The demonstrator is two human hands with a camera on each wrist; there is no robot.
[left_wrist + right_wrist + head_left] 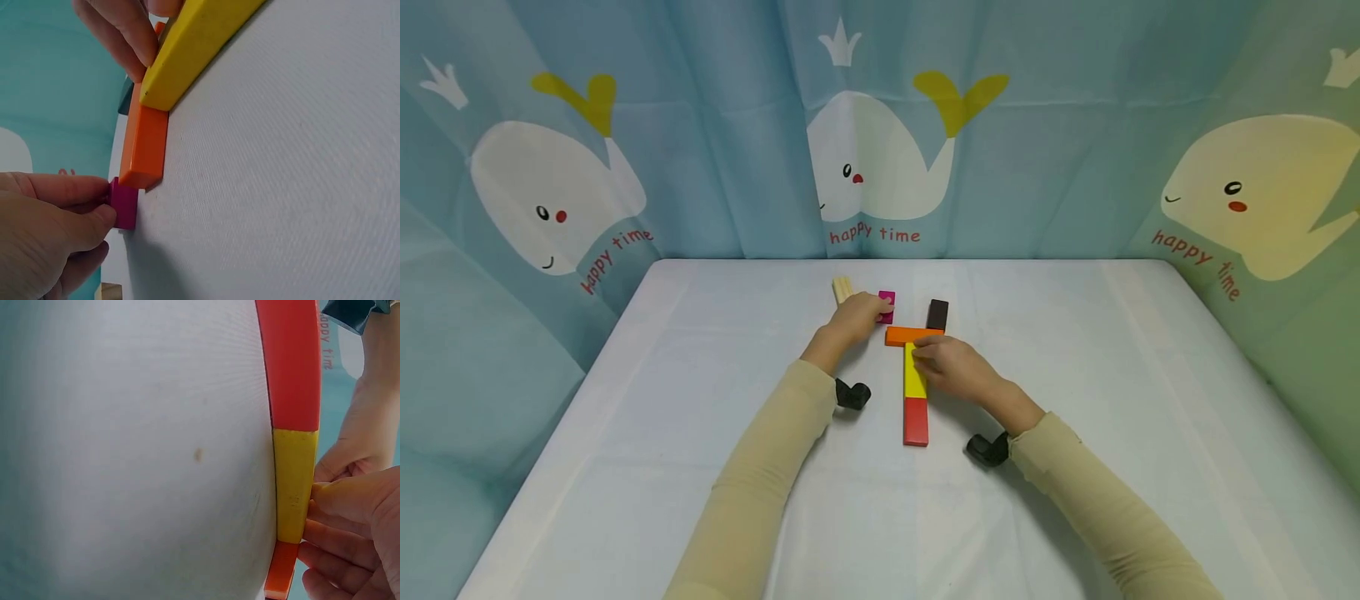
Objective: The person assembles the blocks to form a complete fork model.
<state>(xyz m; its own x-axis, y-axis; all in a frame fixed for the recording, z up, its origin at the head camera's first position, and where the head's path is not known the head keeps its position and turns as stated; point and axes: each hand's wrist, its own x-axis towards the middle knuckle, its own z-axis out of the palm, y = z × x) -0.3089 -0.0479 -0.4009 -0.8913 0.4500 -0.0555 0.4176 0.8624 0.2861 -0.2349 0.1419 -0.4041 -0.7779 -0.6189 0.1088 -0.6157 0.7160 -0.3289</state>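
My left hand (853, 318) pinches a small magenta block (125, 204) between thumb and fingers, just left of an orange block (904, 336). The orange block lies crosswise, against the far end of a yellow block (914, 377). A red block (915, 422) continues the row from the yellow one's near end. The fingertips of my right hand (961, 368) rest on the upper side of the yellow block, near its join with the orange one. In the right wrist view, its fingers reach that join and the thumb touches the yellow edge. A dark block (937, 314) lies behind the orange block's right end.
Pale wooden pieces (842, 289) lie just beyond my left hand, partly hidden by it. Black wrist camera mounts (853, 395) stick out from both wrists above the white tabletop (1060, 325). A blue whale-print curtain (1060, 183) hangs along the back edge.
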